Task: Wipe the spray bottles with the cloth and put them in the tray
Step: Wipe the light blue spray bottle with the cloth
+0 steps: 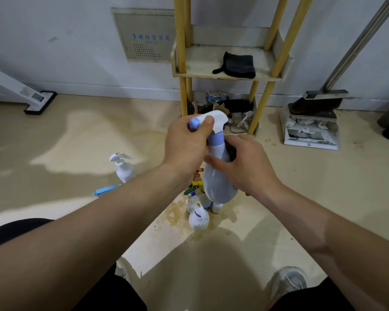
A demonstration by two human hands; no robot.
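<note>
Your left hand (186, 142) grips the spray bottle (216, 182) by its white trigger head, fingers curled round it and thumb on top. Your right hand (245, 164) wraps the upper body, pressing the dark cloth (231, 151) against it. Turn the bottle against the cloth and avoid squeezing the trigger. The bottle hangs upright between both hands: pale blue-grey body, blue collar, blue nozzle cap. Below your hands, more bottles (198, 217) stand on the stained floor (99, 135). Beyond them, a shelf (229, 75) holds a black rag (236, 65). No tray is identifiable.
</note>
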